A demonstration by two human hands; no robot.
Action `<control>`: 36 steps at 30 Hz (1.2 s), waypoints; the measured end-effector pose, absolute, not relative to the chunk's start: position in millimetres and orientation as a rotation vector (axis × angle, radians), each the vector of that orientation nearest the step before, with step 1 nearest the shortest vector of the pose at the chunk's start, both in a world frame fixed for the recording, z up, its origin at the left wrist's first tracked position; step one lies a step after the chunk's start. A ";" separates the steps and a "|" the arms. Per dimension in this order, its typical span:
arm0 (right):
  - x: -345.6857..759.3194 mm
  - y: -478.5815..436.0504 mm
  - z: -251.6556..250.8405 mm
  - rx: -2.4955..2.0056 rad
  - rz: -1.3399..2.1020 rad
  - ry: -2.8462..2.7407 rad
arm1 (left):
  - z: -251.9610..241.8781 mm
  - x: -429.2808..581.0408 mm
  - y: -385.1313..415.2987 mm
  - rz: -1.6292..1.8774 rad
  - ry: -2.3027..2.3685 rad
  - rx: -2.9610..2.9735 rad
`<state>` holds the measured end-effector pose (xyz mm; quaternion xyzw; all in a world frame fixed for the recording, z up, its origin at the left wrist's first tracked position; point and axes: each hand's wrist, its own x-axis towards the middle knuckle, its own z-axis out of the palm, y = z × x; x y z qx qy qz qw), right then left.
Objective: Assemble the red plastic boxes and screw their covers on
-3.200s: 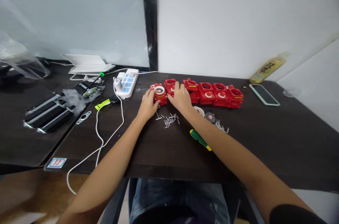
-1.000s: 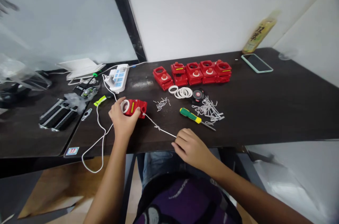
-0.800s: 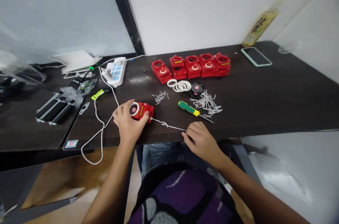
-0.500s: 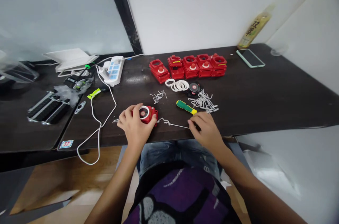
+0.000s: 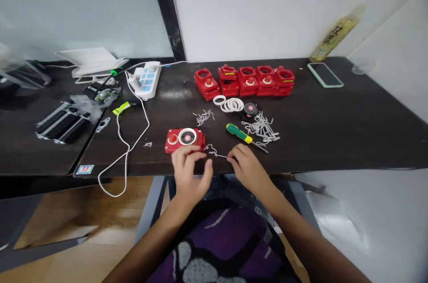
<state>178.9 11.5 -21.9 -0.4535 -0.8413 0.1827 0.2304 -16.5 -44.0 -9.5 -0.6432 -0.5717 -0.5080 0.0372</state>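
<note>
A red box (image 5: 178, 142) with a red button, a white ring and a black round centre lies flat near the table's front edge. My left hand (image 5: 190, 174) is just in front of it, fingers apart and holding nothing, with the fingertips overlapping the box's near edge. From the box's right end runs a light-coloured chain (image 5: 210, 149) joined to a thin metal rod (image 5: 222, 156). My right hand (image 5: 250, 168) pinches the rod's far end between thumb and fingers. Beyond that hand rests a green and yellow screwdriver (image 5: 238, 133).
Several red housings (image 5: 248, 81) stand in a row at the back. White rings (image 5: 232, 104), black discs (image 5: 250, 110), small screws (image 5: 203, 117) and a pile of chains and rods (image 5: 262, 129) lie before them. A white cable (image 5: 127, 153) loops at left; a phone (image 5: 325, 75) lies right.
My left hand has let go of the red box and moved toward me and to the right. My right hand, holding the rod, has shifted slightly left. The camera view has also shifted.
</note>
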 end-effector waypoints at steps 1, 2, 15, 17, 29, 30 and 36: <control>177.1 10.4 -22.4 -1.262 0.492 -2.305 | -11.5 -11.3 -46.8 -1.599 -1.762 -2.052; 175.9 9.6 -22.3 -1.271 0.476 -2.302 | -14.0 -7.0 -48.4 -1.627 -1.782 -2.118; 196.5 16.4 -19.7 -1.139 0.748 -2.082 | -23.1 7.8 -22.2 -1.864 -2.192 -2.236; 197.4 17.9 -21.5 -1.124 0.736 -2.064 | -24.7 10.0 -20.9 -1.838 -2.173 -2.232; 192.6 14.4 -32.7 -1.144 0.620 -2.042 | -30.1 3.7 -20.4 -1.872 -2.237 -2.191; 192.3 14.7 -33.1 -1.150 0.611 -2.025 | -31.1 3.2 -20.3 -1.884 -2.248 -2.189; 190.5 16.3 -34.6 -1.165 0.539 -1.985 | -35.3 1.4 -20.6 -1.907 -2.265 -2.212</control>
